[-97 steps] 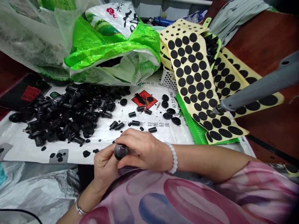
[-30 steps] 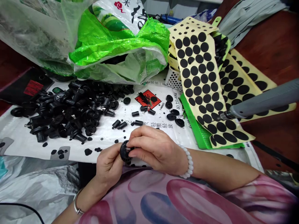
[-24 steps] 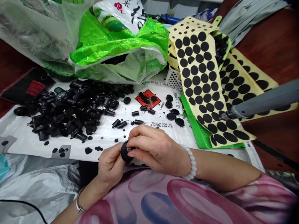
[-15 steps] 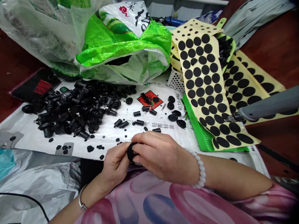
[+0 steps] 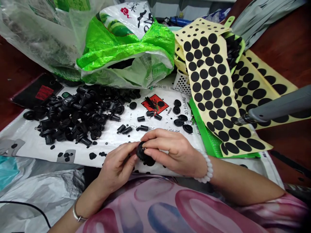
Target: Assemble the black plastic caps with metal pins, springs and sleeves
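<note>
A round black plastic part [image 5: 147, 159] is held between my two hands over the near edge of the covered table. My left hand [image 5: 116, 165] pinches its left rim with thumb and fingers. From the other side, the fingertips of my right hand [image 5: 173, 152] close on its upper face, hiding some of it. Just beyond lie several short black cylinders [image 5: 126, 130]. Black discs [image 5: 179, 122] rest farther right, and a big heap of black knob-like parts [image 5: 73, 113] is spread to the left.
Cream sheets with black round pads [image 5: 206, 84] lean over a green tray [image 5: 204, 139]. A grey pen-shaped tool [image 5: 279, 106] juts in from the right. A green-and-white sack [image 5: 126, 51] and a white perforated basket [image 5: 181, 83] stand behind. Small black dots [image 5: 92, 156] litter the table's near edge.
Both hands have shifted with the black part, which is now tilted and shows more of its round face. The fingers of my left hand have spread somewhat along its rim.
</note>
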Action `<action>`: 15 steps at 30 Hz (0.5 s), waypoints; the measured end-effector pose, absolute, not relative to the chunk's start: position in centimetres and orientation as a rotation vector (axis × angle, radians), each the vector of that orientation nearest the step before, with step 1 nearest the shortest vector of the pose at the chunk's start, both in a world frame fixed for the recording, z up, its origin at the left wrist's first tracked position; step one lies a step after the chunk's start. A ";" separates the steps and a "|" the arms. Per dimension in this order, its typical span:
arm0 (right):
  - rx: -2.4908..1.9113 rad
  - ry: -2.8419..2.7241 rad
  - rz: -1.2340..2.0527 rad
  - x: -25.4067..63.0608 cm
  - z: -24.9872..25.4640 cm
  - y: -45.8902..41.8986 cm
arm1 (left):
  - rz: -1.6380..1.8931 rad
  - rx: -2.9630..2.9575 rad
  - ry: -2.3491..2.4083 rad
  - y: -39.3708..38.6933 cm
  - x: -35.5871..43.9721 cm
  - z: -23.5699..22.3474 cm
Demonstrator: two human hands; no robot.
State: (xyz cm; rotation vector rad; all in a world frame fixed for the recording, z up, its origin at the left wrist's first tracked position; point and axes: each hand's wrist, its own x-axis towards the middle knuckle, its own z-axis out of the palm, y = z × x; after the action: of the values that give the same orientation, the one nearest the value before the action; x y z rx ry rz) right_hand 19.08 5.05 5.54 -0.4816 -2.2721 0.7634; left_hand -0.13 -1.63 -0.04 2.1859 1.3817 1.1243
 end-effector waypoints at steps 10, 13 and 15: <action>-0.686 -2.082 0.750 21.5 4.8 6.3 | 0.540 2.652 2.001 3.9 -3.3 -1.1; -0.718 -2.058 0.771 21.9 4.5 6.4 | 0.534 2.736 1.915 4.2 -3.5 -1.3; -0.734 -2.035 0.794 22.1 4.3 6.5 | 0.594 2.775 1.835 4.2 -3.4 -1.2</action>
State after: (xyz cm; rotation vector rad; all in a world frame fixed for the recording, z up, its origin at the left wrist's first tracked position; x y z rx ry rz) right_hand 22.14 6.53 4.31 -0.7337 -2.0352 0.7936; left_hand -3.35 4.18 -1.15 2.7748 1.8347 0.5936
